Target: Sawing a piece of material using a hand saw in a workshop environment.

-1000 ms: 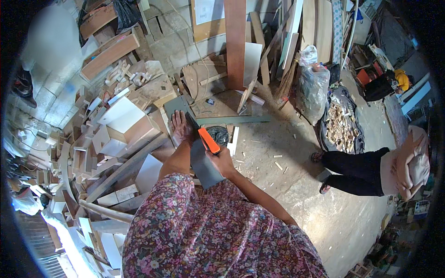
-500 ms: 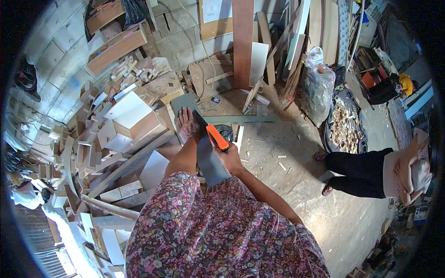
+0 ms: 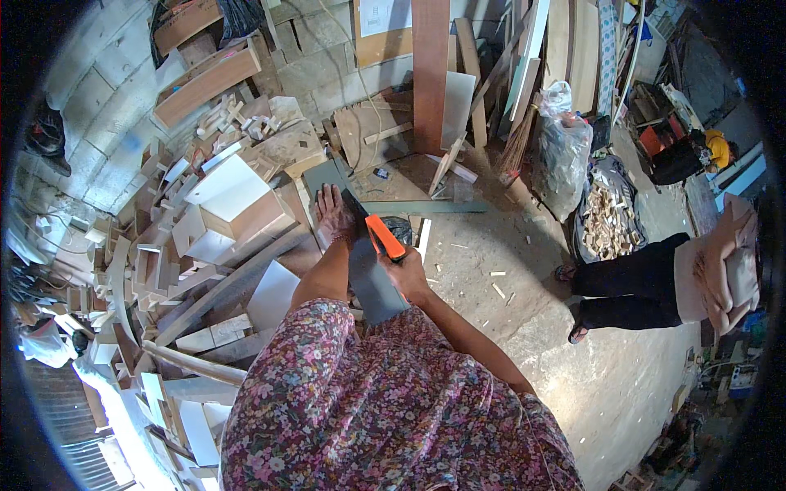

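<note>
- My right hand [image 3: 407,268] is closed round the orange plastic handle of a hand saw [image 3: 383,237], its dark blade running up and away from me across the long grey-green board [image 3: 372,278].
- My left hand [image 3: 334,214] lies flat and open on that board, fingers spread, just left of the blade; it pins the board and grasps nothing.
- The board runs from under my floral-print dress [image 3: 385,409] out toward the heap of pale wooden offcuts [image 3: 213,229] on its left.
- To saw well here, I judge I should keep my left fingers clear of the blade's line and press down hard so the board cannot shift.
- Long, even strokes with my wrist in line with the blade should hold the cut straight.
- A second person in dark trousers [image 3: 622,286] stands well to the right of the board.
</note>
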### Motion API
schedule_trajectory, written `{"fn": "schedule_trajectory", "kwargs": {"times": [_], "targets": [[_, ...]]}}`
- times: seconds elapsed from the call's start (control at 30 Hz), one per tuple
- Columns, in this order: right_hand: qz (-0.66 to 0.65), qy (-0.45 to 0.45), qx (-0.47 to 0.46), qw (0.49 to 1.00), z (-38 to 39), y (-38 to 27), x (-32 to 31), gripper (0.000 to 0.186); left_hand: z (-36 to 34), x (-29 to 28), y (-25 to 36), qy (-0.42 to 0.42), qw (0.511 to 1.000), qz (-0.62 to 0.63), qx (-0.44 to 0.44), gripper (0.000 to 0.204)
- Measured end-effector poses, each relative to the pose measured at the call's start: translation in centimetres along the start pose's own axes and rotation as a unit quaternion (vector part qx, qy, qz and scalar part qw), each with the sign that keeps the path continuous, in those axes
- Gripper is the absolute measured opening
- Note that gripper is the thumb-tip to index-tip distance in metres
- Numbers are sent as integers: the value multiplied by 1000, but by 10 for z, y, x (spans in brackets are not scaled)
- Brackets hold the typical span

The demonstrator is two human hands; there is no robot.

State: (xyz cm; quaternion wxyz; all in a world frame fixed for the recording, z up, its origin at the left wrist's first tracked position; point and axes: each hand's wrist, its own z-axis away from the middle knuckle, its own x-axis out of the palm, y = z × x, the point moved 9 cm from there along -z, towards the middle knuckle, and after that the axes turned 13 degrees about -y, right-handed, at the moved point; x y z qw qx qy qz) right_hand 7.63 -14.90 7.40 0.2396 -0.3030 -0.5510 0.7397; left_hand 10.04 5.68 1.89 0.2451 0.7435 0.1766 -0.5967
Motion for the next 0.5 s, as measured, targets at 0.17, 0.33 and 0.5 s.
{"fn": "schedule_trajectory", "kwargs": {"times": [0.17, 0.33, 0.5], "targets": [[1, 6, -4, 1000, 0, 1, -1, 29, -1, 1, 0, 2, 1000, 5, 1, 48], [4, 5, -1, 1000, 1, -1, -1, 29, -1, 6, -3, 16, 1000, 6, 14, 48], [-8, 3, 6, 1000, 0, 0, -1, 30, -6, 12, -6, -7, 1000, 5, -3, 51]]}}
